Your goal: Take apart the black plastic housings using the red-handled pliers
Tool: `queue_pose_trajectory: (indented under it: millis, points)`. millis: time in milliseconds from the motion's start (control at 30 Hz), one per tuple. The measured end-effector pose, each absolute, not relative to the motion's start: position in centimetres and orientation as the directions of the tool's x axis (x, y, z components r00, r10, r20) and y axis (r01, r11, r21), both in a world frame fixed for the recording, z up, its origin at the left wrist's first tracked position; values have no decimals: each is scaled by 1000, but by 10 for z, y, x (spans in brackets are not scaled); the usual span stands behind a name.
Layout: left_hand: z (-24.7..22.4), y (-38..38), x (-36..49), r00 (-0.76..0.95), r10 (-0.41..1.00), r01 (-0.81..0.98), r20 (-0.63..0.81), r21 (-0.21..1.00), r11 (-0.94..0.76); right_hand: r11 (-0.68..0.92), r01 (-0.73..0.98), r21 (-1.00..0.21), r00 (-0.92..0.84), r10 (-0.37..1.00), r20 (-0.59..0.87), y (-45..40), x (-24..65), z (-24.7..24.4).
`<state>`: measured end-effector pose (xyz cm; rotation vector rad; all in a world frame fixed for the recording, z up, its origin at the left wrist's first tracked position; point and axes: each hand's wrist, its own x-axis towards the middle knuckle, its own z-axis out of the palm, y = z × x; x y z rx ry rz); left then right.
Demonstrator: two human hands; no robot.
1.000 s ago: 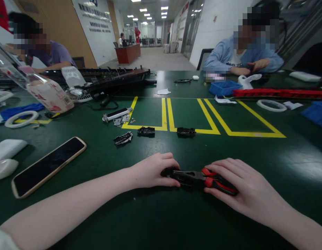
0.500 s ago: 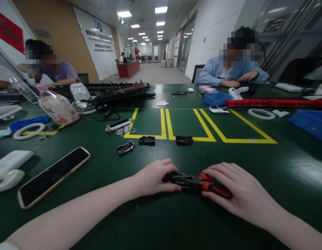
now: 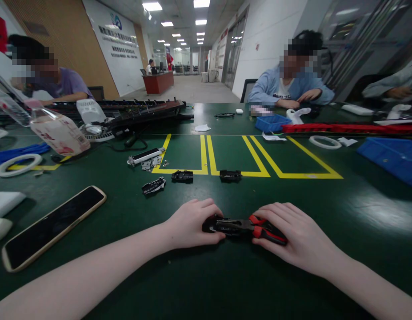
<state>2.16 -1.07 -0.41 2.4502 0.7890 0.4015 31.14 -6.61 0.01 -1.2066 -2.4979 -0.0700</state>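
Observation:
Between thumb and fingers, my left hand (image 3: 195, 224) grips one end of a small black plastic part (image 3: 212, 223) low over the green table. My right hand (image 3: 290, 231) is closed around the red-and-black handles of a pair of pliers (image 3: 259, 226). The pliers' jaws point left and lie against the black part; exactly what they bite on is hard to make out. Farther up the table lie similar black parts: one on the left (image 3: 154, 186), one in the middle (image 3: 182, 176) and one on the right (image 3: 230, 175).
A phone (image 3: 54, 226) lies at the left, with a pink-capped bottle (image 3: 59, 129) behind it. Yellow tape (image 3: 239, 174) marks boxes on the table. A white-and-black piece (image 3: 146, 156) sits beside small metal bits. Blue trays (image 3: 389, 158) stand right. Two people sit across the table.
The whole view has shifted slightly, so things appear a little farther left. Both hands keep hold of the black part and the pliers in nearly the same pose.

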Motion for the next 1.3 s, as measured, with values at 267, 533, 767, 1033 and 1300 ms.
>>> queue_pose_trajectory:
  millis: [267,533,767,1033,1300]
  points:
    - [-4,-10,19,784,610,446,119,575,-686,634,754,-173,-568,761,313,-68,308,6]
    - [-5,-8,18,799,593,431,98,596,-678,612,749,-251,-547,787,286,-69,313,-6]
    - [-4,-7,18,798,596,435,87,602,-670,627,750,-212,-562,772,297,-66,310,-3]
    - [-6,-3,16,807,582,395,99,643,-657,659,740,-132,-596,735,323,-65,301,4]
    - [-1,-2,17,828,557,409,60,614,-675,666,738,-111,-615,730,298,-62,309,6]
